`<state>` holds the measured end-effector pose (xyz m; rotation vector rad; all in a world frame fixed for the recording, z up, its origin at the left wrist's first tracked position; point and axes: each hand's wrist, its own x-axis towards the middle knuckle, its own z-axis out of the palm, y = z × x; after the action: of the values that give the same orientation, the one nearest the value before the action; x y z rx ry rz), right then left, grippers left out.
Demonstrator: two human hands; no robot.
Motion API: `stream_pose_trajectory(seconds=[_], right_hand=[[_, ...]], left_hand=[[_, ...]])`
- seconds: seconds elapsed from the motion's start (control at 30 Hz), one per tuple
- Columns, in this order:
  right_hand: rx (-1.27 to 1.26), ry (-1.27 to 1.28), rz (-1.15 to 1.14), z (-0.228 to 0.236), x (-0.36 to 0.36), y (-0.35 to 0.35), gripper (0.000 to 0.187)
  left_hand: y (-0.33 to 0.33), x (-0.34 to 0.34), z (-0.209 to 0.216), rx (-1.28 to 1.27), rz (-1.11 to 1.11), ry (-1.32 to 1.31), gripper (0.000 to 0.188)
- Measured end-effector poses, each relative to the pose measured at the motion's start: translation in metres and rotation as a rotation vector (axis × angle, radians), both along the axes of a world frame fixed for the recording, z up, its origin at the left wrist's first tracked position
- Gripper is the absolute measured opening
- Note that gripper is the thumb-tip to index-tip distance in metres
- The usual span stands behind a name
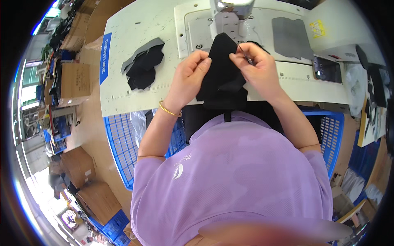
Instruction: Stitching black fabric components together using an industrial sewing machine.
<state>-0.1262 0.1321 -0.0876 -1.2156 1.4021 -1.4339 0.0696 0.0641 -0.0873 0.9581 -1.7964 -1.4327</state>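
A black fabric piece (221, 61) is stretched between my two hands in front of the sewing machine (232, 18). My left hand (190, 78) is closed, thumb and fingers pinching its left edge. On the opposite edge, my right hand (259, 67) pinches the cloth with thumb and forefinger. A slim dark metal tool (247, 57), perhaps thread snips, is tucked in the right hand; its full shape is hidden by the fingers. The fabric's lower part hangs over the table's front edge by my lap.
Black and grey fabric pieces (144, 63) lie on the white sewing table (127, 100) at left. A grey piece (291, 37) and a phone (327, 69) lie at right. Blue plastic baskets (119, 141) stand below the table edge. Cardboard boxes (75, 84) are on the left.
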Motion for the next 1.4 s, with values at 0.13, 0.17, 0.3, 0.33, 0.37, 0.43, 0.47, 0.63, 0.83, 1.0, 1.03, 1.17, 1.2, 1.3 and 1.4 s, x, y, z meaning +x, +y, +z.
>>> stream_pose_trajectory(seconds=[0.13, 0.17, 0.3, 0.33, 0.37, 0.43, 0.47, 0.63, 0.83, 1.0, 1.03, 1.17, 1.2, 1.3, 1.4], right_hand=[[0.09, 0.102, 0.026, -0.001, 0.001, 0.003, 0.011], [0.057, 0.137, 0.054, -0.001, -0.006, 0.004, 0.01], [-0.291, 1.197, -0.417, -0.009, -0.092, -0.016, 0.029], [-0.208, 1.224, -0.36, -0.016, -0.108, -0.015, 0.029], [-0.126, 1.248, -0.302, -0.024, -0.117, -0.014, 0.029], [-0.139, 1.157, -0.243, -0.036, -0.124, -0.016, 0.029], [-0.152, 1.063, -0.182, -0.038, -0.129, -0.018, 0.029], [-0.237, 1.149, -0.213, -0.024, -0.163, -0.064, 0.028], [-0.031, 1.348, 0.114, -0.016, -0.174, -0.11, 0.028], [0.035, 1.317, 0.163, 0.012, -0.158, -0.102, 0.027], [0.017, 1.288, 0.126, 0.02, -0.153, -0.095, 0.026], [-0.241, 1.335, 0.007, 0.051, -0.146, -0.063, 0.02], [-0.217, 1.319, -0.01, 0.069, -0.137, -0.049, 0.018], [-0.175, 1.076, 0.053, 0.109, -0.111, -0.012, 0.015], [-0.173, 0.588, 0.257, 0.12, -0.081, 0.011, 0.016]], left_hand=[[0.002, -0.033, 0.009, -0.097, 0.08, -0.11, 0.019], [0.0, -0.038, 0.008, -0.097, 0.07, -0.102, 0.019], [-0.013, -0.035, -0.01, -0.183, 0.187, 0.029, 0.016], [-0.011, -0.037, -0.01, -0.131, 0.195, 0.107, 0.015], [-0.008, -0.038, -0.011, -0.079, 0.204, 0.185, 0.015], [-0.006, -0.034, -0.004, -0.172, 0.158, 0.084, 0.015], [-0.004, -0.032, 0.004, -0.206, 0.085, -0.063, 0.014], [-0.008, -0.03, 0.018, -0.366, -0.12, -0.303, 0.012], [-0.007, -0.027, 0.037, -0.505, -0.238, -0.4, 0.008], [-0.009, -0.02, 0.062, -0.748, -0.141, -0.397, 0.009], [-0.01, -0.017, 0.065, -0.887, -0.104, -0.397, 0.01], [-0.012, -0.005, 0.065, -0.651, 0.004, -0.381, 0.01], [-0.015, -0.001, 0.062, -0.74, 0.033, -0.416, 0.012], [-0.015, 0.003, 0.063, -0.698, 0.095, -0.388, 0.014], [-0.013, 0.0, 0.058, -0.559, 0.193, -0.288, 0.014]])
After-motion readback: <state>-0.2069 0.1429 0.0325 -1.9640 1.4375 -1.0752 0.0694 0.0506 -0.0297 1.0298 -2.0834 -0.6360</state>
